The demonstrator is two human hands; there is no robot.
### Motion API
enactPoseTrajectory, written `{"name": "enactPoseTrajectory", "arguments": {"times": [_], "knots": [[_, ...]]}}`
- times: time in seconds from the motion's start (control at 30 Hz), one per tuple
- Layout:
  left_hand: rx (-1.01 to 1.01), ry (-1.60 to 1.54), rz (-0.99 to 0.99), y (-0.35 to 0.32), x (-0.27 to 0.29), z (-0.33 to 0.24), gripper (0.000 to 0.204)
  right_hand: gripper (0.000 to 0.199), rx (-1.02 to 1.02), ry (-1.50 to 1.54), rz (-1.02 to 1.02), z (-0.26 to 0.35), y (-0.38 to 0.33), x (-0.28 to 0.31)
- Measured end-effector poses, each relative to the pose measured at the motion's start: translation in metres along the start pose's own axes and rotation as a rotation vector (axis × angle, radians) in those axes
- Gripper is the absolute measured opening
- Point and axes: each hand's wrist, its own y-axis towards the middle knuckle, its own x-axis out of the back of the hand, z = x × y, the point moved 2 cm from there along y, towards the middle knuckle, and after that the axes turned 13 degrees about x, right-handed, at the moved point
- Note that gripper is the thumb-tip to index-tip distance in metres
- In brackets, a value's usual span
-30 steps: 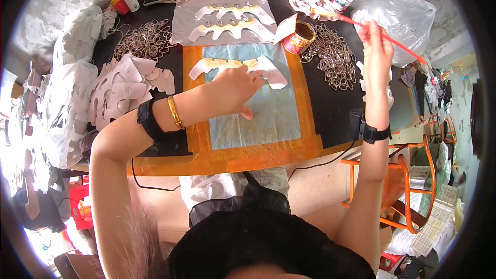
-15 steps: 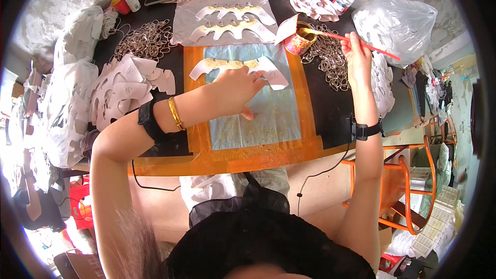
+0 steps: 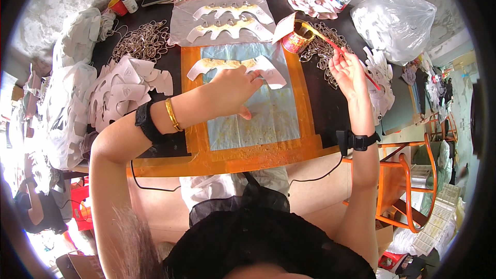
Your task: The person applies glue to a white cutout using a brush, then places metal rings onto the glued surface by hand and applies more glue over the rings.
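Lowered since a second ago, the right hand (image 3: 350, 72) pinches a thin red brush (image 3: 345, 54), tip dipped in the can (image 3: 295, 40) upper centre. Left hand (image 3: 235, 87) presses flat, fingers spread, on a white curved cutout (image 3: 268, 70) over glossy blue sheet (image 3: 263, 119).

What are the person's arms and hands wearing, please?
Both forearms are bare, with no sleeves or gloves. The left hand has a gold bangle and a black band at the wrist. The right hand has a black strap with a small black box.

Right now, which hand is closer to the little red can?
Right. The right hand holds a red brush whose tip reaches the red can. The left hand is farther off, pressing a white cutout on the blue sheet.
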Motion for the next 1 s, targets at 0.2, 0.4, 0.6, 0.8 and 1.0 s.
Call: {"name": "enactPoseTrajectory", "arguments": {"times": [0.2,0.4,0.6,0.8,1.0], "knots": [[0.017,0.017,0.002,0.0,0.0,-0.001,0.069,0.019,0.025,0.071,0.088,-0.004,-0.003,0.007],[-0.001,-0.004,-0.004,0.0,0.0,0.001,0.071,0.012,0.308,-0.106,0.235,-0.002,-0.006,0.007],[0.01,-0.001,0.022,0.0,0.002,-0.001,0.071,0.011,0.397,-0.055,0.306,0.001,-0.009,-0.001],[0.002,0.014,-0.004,0.001,-0.002,0.0,0.071,0.016,0.252,0.12,0.122,0.013,-0.007,-0.012],[0.023,0.04,0.013,0.0,-0.001,0.0,0.072,0.016,0.067,0.247,0.022,0.007,-0.003,-0.01]]}}
